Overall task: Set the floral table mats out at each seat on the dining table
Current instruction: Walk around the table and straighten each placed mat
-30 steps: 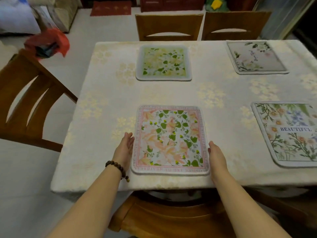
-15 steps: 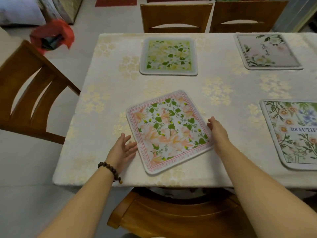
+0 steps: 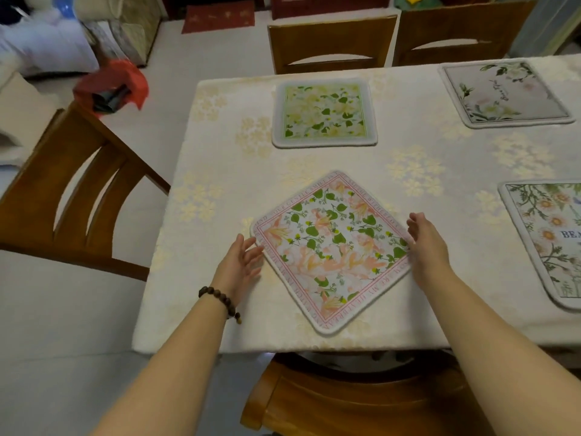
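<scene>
we are seeing the pink floral mat [image 3: 331, 250] lying cornerwise near the desk [image 3: 220, 171] front edge, our left hand [image 3: 240, 267] and right hand [image 3: 429, 247] both spread flat, fingers apart, touching its left and right corners, gripping nothing.
</scene>
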Demonstrator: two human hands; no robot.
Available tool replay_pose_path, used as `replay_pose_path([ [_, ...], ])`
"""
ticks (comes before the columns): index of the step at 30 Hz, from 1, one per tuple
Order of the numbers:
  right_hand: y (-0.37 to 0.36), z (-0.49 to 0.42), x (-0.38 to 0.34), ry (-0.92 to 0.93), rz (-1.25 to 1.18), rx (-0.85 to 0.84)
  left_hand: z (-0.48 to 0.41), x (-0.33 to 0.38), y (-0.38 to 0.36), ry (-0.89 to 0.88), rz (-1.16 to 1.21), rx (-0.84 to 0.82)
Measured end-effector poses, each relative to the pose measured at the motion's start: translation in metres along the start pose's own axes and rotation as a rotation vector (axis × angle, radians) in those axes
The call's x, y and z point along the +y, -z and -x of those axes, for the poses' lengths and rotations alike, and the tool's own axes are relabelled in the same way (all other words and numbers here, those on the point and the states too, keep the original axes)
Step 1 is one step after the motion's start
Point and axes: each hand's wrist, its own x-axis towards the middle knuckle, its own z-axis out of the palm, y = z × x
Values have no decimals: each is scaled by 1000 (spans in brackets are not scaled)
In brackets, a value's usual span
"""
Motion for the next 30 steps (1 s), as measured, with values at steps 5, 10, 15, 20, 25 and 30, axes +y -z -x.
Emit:
replay_pose_path([
  [5,-6,45,42,-50,-237,-31,-42,37,-8,-118,-234,-7],
  [10,-11,74,73,-117,-244,-76,-73,58,-26,-130,-622,14],
  [15,-15,85,83,-134,-239,-31,-87,56,-33,-64,-716,30],
  [20,-16,87,88,-170,-207,-8,-82,51,-31,-92,-766,26],
  [25,-7,82,79,-151,-166,-27,-72,43,-20,-50,-720,-9],
  [30,11,68,66,-119,-55,-66,-55,22,-15,-29,-724,2],
])
